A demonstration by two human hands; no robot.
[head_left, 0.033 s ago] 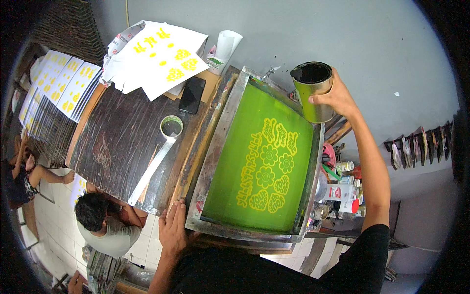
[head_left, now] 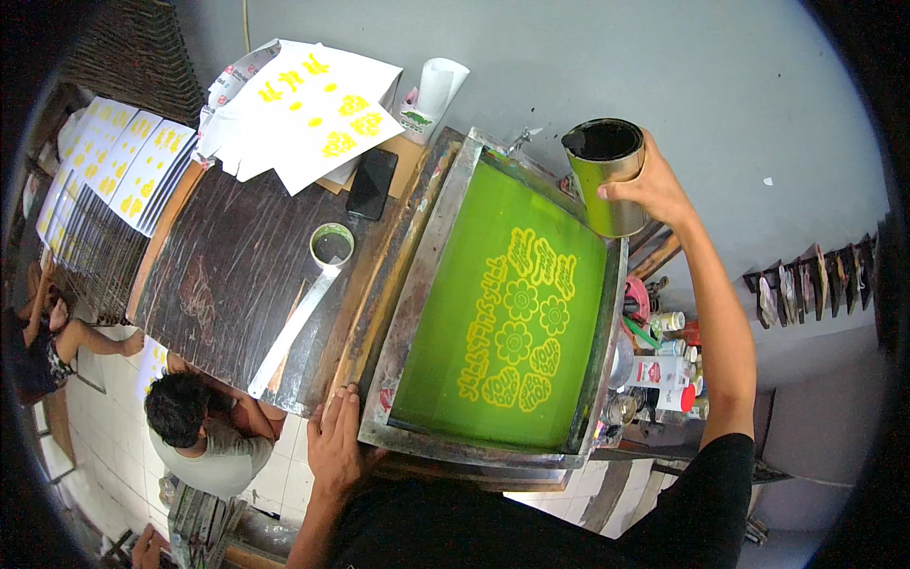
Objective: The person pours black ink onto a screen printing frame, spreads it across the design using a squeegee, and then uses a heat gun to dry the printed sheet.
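Grey wall backs a dark wooden workbench (head_left: 227,275), and everything below is placed relative to the metal-framed printing screen (head_left: 512,313) lying flat at the bench's right end. Screen mesh is bright green with a yellow flower-and-lettering stencil; its surface looks clean, no line of ink laid on it yet. Right hand (head_left: 649,190) is closed around a tall tin can (head_left: 605,175), dark inside, held upright above the screen's far right corner, not tipped. Left hand (head_left: 334,441) lies flat and open, fingers spread, pressing the screen's near left corner and holding nothing. Judged stage: screen set in place and steadied, can brought over, pouring and pulling of ink not yet done. Finished white sheets with yellow prints (head_left: 313,109) are stacked beyond the screen's far left corner, more on a rack (head_left: 104,180) further left, so earlier runs seem complete. Left of the screen: a small cup (head_left: 332,245) with a long flat blade (head_left: 289,327) leaning from it, and a black phone (head_left: 371,183); bare bench lies left of these. Right of the screen, a crowded shelf of bottles and jars (head_left: 659,365) sits close against the frame, little room there. Near edge of the frame overhangs the bench slightly, possibly; fisheye bending makes that hard to judge. Another person (head_left: 194,431) crouches below the bench's near left.
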